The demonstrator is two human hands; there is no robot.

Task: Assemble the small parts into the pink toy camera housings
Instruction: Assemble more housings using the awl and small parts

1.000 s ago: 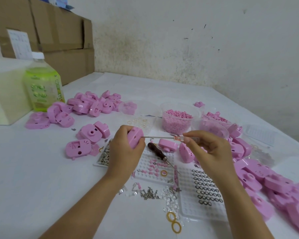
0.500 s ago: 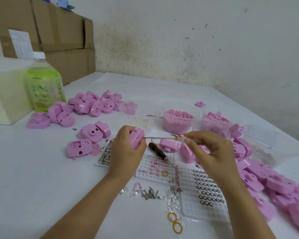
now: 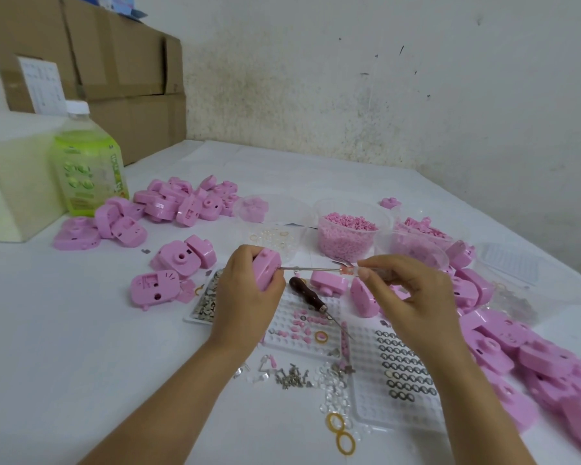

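1. Left hand (image 3: 245, 298) grips a small pink plastic toy camera housing (image 3: 266, 268), fingers curled round it. The housing is held up off the white table (image 3: 64, 347), above the far-left corner of the white pegged sorting tray (image 3: 292, 308).
2. Right hand (image 3: 413, 303) pinches the thin metal screwdriver with a clear-and-red handle (image 3: 348, 271) between thumb and fingertips. The shaft is roughly level and the tip touches the held housing's right side.
3. Dark wooden-handled awl (image 3: 304, 290) lies on the pegged tray between the hands.
4. Small pink bits and one yellow ring sit in the pegged tray's cells.
5. Second white tray with rows of black rings (image 3: 403, 367) is just right of the first, partly under the right forearm.
6. Loose little metal screws (image 3: 292, 379) lie on the table near the trays, with clear lens discs beside them.
7. Clear round plastic tub of tiny pink parts (image 3: 346, 234) stands beyond the hands.
8. Heap of pink housings along the right side (image 3: 534, 357); another heap at far left (image 3: 182, 203).
9. Green-labelled plastic bottle with a white cap (image 3: 88, 169) stands at far left, brown cardboard boxes (image 3: 114, 62) behind it.
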